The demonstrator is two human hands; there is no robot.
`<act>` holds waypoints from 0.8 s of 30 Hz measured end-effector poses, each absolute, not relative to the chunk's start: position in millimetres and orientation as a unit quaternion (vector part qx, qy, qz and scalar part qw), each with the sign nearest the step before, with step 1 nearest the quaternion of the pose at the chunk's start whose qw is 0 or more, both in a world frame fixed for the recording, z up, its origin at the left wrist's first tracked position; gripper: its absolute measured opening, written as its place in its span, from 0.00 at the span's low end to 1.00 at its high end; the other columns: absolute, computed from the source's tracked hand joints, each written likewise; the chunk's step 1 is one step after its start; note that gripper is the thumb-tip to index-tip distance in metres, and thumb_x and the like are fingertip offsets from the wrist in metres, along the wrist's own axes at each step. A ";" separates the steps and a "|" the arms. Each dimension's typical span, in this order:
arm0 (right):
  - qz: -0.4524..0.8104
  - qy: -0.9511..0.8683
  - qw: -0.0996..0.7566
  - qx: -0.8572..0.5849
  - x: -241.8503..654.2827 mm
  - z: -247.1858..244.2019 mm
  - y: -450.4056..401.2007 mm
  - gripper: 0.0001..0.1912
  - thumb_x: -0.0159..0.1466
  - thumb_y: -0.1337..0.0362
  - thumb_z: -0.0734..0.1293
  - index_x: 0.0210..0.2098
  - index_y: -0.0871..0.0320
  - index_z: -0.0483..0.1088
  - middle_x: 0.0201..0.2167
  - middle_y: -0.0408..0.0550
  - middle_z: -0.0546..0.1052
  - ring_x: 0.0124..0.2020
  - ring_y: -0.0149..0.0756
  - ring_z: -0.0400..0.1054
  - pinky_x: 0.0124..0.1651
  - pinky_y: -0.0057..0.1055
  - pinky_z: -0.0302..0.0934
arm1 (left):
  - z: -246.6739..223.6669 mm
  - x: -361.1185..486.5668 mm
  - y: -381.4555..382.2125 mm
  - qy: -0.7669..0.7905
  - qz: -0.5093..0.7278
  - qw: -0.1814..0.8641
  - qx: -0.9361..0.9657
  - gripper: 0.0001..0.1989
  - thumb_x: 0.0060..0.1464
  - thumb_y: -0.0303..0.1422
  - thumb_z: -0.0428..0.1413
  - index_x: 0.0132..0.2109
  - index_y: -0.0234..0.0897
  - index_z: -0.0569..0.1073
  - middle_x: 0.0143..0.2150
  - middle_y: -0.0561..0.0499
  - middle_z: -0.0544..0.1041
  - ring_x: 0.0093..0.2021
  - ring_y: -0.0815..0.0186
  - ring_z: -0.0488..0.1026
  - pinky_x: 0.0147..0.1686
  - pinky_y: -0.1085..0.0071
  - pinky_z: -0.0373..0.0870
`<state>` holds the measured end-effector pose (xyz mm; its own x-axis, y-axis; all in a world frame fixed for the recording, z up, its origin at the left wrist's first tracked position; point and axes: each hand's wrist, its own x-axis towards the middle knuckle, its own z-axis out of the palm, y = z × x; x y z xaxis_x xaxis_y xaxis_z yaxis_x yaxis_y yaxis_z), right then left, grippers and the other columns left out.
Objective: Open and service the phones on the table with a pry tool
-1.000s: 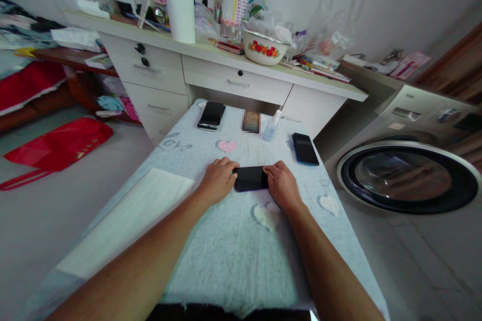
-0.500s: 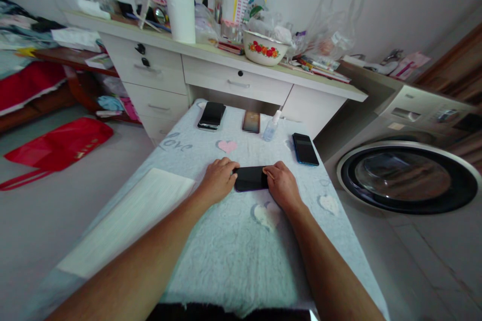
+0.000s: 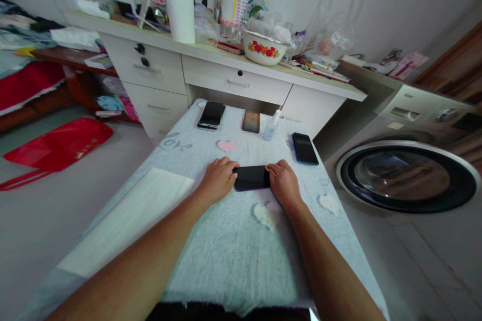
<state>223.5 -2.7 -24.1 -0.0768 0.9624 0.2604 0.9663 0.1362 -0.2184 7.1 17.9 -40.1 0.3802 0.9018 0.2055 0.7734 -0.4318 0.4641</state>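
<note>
A black smartphone (image 3: 251, 178) lies flat, screen up and crosswise, on the cloth-covered table. My left hand (image 3: 219, 179) is closed on its left end, thumb and fingertips at the edge. At the right end, my right hand (image 3: 284, 181) has its fingers bent in a pinch against the phone. A small tan thing shows by the right thumb, too small to name. Farther back stand a clear spray bottle (image 3: 271, 126) and a small brown card-like item (image 3: 251, 121), its surface blurred. Another smartphone (image 3: 305, 149) with a blue edge lies to the right.
Stacked dark phones (image 3: 211, 115) lie at the table's back left. A long whitish sheet (image 3: 130, 220) lies beside my left forearm. Behind the table is a white desk (image 3: 211, 74) with a flowered bowl (image 3: 264, 49) and a paper roll (image 3: 181, 16). A washing machine (image 3: 404, 110) stands at right.
My right hand has slid slightly to the right along the phone, uncovering a bit more of its screen. The left hand and the phone look unmoved.
</note>
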 end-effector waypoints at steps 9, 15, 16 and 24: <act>-0.024 -0.712 0.168 -0.681 226.8 -23.6 -1.8 0.15 0.67 0.68 0.58 0.41 0.57 0.77 0.36 0.51 0.72 0.38 0.36 0.66 0.43 0.28 0.55 | -41.5 6.7 18.7 0.512 0.219 0.146 0.818 0.13 0.57 0.29 0.51 0.48 0.40 0.72 0.45 0.46 0.72 0.48 0.59 0.68 0.49 0.61 0.63; -0.030 -0.706 0.167 -0.687 228.1 -25.0 -1.3 0.15 0.68 0.67 0.58 0.41 0.57 0.76 0.36 0.50 0.72 0.38 0.35 0.66 0.42 0.28 0.55 | -39.7 7.2 18.0 0.512 0.219 0.149 0.817 0.13 0.56 0.29 0.51 0.49 0.39 0.72 0.46 0.45 0.72 0.48 0.58 0.68 0.49 0.61 0.63; -0.029 -0.707 0.169 -0.686 228.0 -25.0 -1.3 0.15 0.68 0.67 0.58 0.41 0.57 0.76 0.36 0.50 0.72 0.38 0.35 0.66 0.42 0.28 0.55 | -39.4 7.4 17.8 0.514 0.218 0.149 0.817 0.13 0.56 0.29 0.51 0.48 0.39 0.72 0.46 0.45 0.72 0.48 0.58 0.68 0.49 0.61 0.63; -0.007 -0.725 0.181 -0.665 224.3 -24.0 -3.3 0.14 0.67 0.68 0.59 0.42 0.57 0.76 0.36 0.49 0.72 0.38 0.34 0.66 0.43 0.26 0.55 | -38.5 8.1 17.2 0.517 0.212 0.144 0.816 0.14 0.57 0.29 0.51 0.49 0.37 0.73 0.46 0.45 0.72 0.48 0.58 0.68 0.49 0.62 0.63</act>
<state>224.3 -3.3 -24.0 -0.0500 0.9612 0.2713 0.9662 0.1153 -0.2305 8.1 17.2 -38.5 0.3743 0.9059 0.1979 0.7835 -0.4232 0.4550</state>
